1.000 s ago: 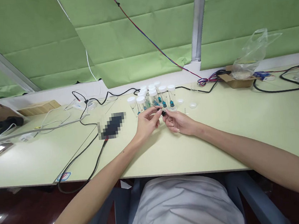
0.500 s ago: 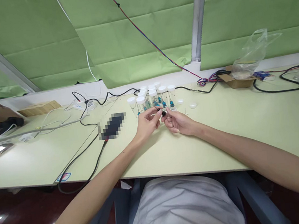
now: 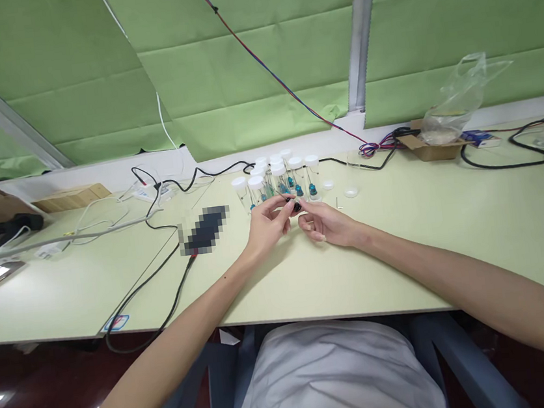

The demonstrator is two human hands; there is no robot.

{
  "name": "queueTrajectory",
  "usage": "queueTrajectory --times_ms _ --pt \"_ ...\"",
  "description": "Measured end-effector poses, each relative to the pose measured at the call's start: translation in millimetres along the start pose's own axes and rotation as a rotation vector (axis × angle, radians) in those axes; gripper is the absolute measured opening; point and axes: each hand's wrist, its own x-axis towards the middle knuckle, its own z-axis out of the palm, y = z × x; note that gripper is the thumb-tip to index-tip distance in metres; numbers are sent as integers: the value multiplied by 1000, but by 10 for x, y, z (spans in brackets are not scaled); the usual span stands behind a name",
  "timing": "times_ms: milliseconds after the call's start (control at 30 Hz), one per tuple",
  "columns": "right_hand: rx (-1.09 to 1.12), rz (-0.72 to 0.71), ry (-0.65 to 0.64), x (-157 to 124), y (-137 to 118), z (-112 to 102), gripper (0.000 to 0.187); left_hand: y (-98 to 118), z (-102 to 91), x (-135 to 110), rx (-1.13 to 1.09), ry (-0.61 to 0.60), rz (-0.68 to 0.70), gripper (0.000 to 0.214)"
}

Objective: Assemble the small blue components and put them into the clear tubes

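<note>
Over the middle of the table, my left hand (image 3: pixel 270 222) pinches a small black part (image 3: pixel 296 206) between thumb and fingertips. My right hand (image 3: pixel 324 221) meets it from the other side, its thumb and forefinger closed on the same part while the other fingers curl. What kind of part it is, I cannot make out. Just behind the hands stand several clear vials (image 3: pixel 312 183) with white caps, each holding a blue-green piece with a thin stem. Two loose white caps (image 3: pixel 350 192) lie to the right of the vials, near a thin small pin (image 3: pixel 337 204).
A blurred dark phone-like object (image 3: pixel 207 229) with a black cable lies left of my hands. Cardboard boxes (image 3: pixel 71 197) and tangled cables are at the far left. An open carton (image 3: pixel 430 148) with a plastic bag stands at the back right. The table's front edge runs before my lap.
My right thumb and forefinger have shifted slightly at the black part, now pressing closer against it. My left hand stays almost still.
</note>
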Motion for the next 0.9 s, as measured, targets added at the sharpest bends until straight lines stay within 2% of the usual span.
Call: queueTrajectory --times_ms 133,333,533,733,900 --pt "5 -49 -22 -11 4 -6 25 -10 -5 3 3 -7 7 39" --pt "7 46 35 8 -1 9 48 -11 5 5 5 -3 2 38" --pt "-8 -28 -1 -7 -16 24 35 -17 0 0 -6 -9 6 37" --pt "-38 91 60 11 -18 23 57 -40 -1 -4 9 0 0 39" --pt "-10 24 33 -3 -30 45 42 -30 4 -5 -5 -4 7 38"
